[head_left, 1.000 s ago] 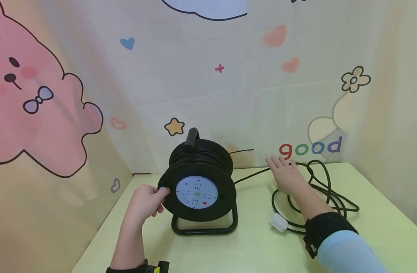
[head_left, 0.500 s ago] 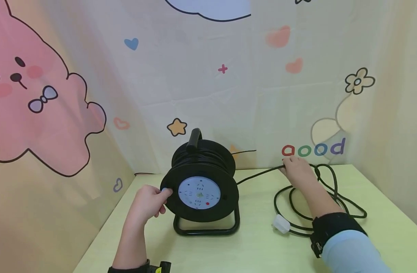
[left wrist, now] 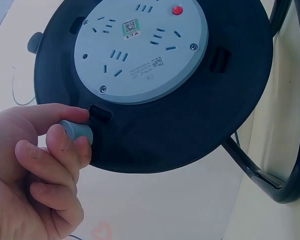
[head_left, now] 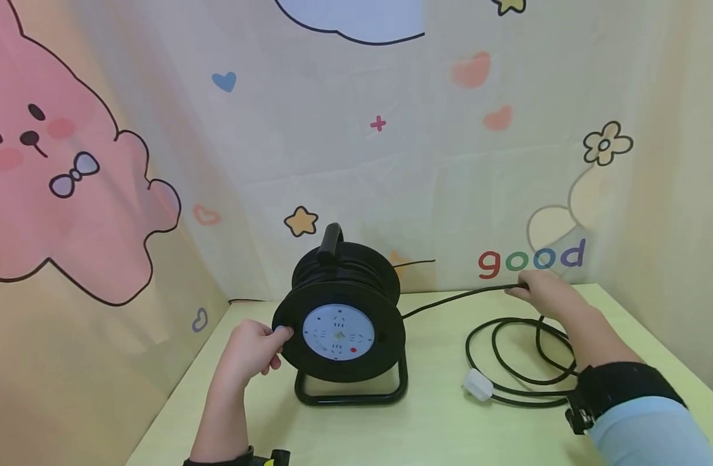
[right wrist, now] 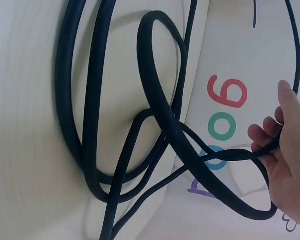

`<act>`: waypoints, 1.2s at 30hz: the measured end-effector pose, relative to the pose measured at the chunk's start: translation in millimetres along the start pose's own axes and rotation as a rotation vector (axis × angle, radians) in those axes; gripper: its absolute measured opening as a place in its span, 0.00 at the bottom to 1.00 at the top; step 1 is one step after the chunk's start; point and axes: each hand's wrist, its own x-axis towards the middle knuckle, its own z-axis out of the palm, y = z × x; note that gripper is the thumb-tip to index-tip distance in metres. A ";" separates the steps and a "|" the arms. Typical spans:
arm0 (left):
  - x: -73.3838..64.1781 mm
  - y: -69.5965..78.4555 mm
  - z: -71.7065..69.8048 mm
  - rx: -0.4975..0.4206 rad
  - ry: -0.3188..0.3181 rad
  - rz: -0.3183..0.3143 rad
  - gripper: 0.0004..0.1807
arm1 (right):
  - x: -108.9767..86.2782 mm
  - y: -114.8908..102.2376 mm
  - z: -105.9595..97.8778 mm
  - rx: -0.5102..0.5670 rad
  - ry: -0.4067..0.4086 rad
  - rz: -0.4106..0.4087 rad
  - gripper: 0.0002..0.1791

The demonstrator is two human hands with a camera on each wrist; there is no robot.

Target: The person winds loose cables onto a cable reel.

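Note:
A black cable reel [head_left: 385, 356] stands upright on its tubular stand [head_left: 350, 399], with a pale round socket panel [head_left: 339, 331] on its front. At the panel's left, my left hand [head_left: 252, 346] pinches a small grey knob [left wrist: 80, 132] on the reel's rim between thumb and fingers. My right hand [head_left: 551, 298] grips the black cable [head_left: 458, 297] off to the right, above the table. From the reel the cable runs fairly straight to that hand. In the right wrist view the cable [right wrist: 96, 90] hangs and crosses in loops below the fingers.
A white plug [head_left: 477, 386] lies on the pale green table [head_left: 438, 427], beside loose cable loops at the right. Behind the table hangs a printed cloth [head_left: 333, 129], close to the reel. A thin dark line [head_left: 414, 263] shows behind the reel.
My right hand was open over the cable, then took hold of it and moved right with it. The loops on the table have shifted. My left hand stays on the knob.

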 end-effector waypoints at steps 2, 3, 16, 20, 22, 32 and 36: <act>0.0 -0.3 -0.1 -0.006 0.000 -0.004 0.26 | -0.1 -0.1 -2.4 0.002 -0.003 0.016 0.15; 0.0 -0.4 -0.1 -0.004 -0.002 -0.005 0.26 | 0.0 -0.7 -3.9 -0.002 0.012 0.024 0.15; 2.0 -2.1 2.4 0.005 -0.018 -0.004 0.26 | 1.5 -14.1 -39.7 -0.051 0.306 -0.092 0.14; 2.6 -3.1 2.9 0.007 -0.020 -0.006 0.26 | -2.2 -5.7 -43.6 -0.096 0.305 -0.157 0.16; 2.5 -3.5 2.7 0.009 -0.018 -0.008 0.26 | -5.2 -2.5 -44.3 -0.092 0.269 -0.171 0.17; 3.4 -3.1 3.0 0.015 -0.012 -0.006 0.26 | -13.0 0.2 -39.1 -0.106 0.196 -0.133 0.20; 3.3 -0.3 2.4 0.007 0.018 0.000 0.26 | -13.9 -7.2 -35.9 -0.139 0.219 -0.146 0.21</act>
